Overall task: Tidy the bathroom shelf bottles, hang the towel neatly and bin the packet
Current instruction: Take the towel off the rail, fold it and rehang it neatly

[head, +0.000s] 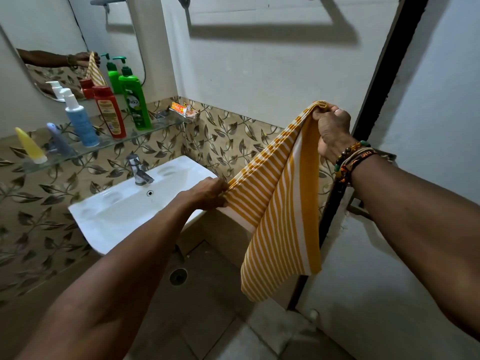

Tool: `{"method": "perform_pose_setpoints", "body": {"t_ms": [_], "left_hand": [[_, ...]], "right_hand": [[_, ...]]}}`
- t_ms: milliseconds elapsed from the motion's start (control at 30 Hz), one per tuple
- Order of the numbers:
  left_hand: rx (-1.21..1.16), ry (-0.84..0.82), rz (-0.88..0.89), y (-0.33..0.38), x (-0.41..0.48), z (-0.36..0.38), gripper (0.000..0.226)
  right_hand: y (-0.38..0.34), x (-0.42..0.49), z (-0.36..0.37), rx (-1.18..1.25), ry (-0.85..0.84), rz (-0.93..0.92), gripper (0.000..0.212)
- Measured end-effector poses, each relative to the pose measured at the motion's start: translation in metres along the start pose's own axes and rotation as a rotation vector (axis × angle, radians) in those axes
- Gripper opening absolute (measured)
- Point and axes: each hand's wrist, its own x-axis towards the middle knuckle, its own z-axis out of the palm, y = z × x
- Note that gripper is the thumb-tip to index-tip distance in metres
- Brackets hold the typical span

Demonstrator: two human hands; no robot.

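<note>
Both hands hold a yellow-and-white striped cloth towel (pixel 275 203): right hand (pixel 331 131) fingers pinch its top corner, left hand (pixel 207 193) fingers pinch its lower edge above the white ceramic sink (pixel 117 216)

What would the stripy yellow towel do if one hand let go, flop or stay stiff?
Probably flop: the towel sags and folds between the left hand and the right hand. It is likely light too, since simple pinches at its edge hold it up.

White walls (pixel 259 74) above leaf-patterned tiles (pixel 228 136), a white basin (pixel 104 222), a mirror (pixel 52 27) and a dull tiled floor (pixel 202 307).
</note>
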Motion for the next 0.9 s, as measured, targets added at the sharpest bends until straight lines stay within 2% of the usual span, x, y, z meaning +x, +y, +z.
{"method": "perform_pose_setpoints", "body": {"t_ms": [67, 167, 367, 467, 567, 633, 733, 833, 900], "left_hand": [[0.029, -0.004, -0.032, -0.006, -0.002, 0.000, 0.010], [0.035, 0.090, -0.086, -0.013, -0.004, -0.005, 0.013], [0.017, 0.423, -0.115, -0.021, -0.006, -0.029, 0.016], [0.133, 0.611, -0.136, -0.018, -0.005, -0.044, 0.016], [0.269, 0.759, 0.012, -0.012, -0.006, -0.062, 0.017], [0.259, 0.807, 0.109, -0.009, -0.007, -0.072, 0.020], [0.211, 0.793, 0.119, -0.007, -0.009, -0.085, 0.038], [0.296, 0.770, 0.087, -0.006, -0.010, -0.091, 0.018], [0.302, 0.791, -0.017, -0.006, -0.011, -0.093, 0.018]], "right_hand": [[0.001, 0.001, -0.006, -0.016, 0.033, -0.006, 0.026], [0.005, 0.003, -0.012, -0.043, 0.051, -0.013, 0.027], [0.015, 0.008, -0.022, -0.161, 0.217, -0.036, 0.027], [0.020, 0.008, -0.025, -0.217, 0.302, -0.006, 0.030], [0.020, 0.008, -0.031, -0.261, 0.383, -0.007, 0.031], [0.021, 0.010, -0.037, -0.317, 0.433, 0.007, 0.032], [0.028, 0.010, -0.044, -0.377, 0.450, 0.052, 0.030], [0.035, 0.009, -0.046, -0.402, 0.436, 0.081, 0.030], [0.036, 0.008, -0.046, -0.476, 0.424, 0.064, 0.031]]}}
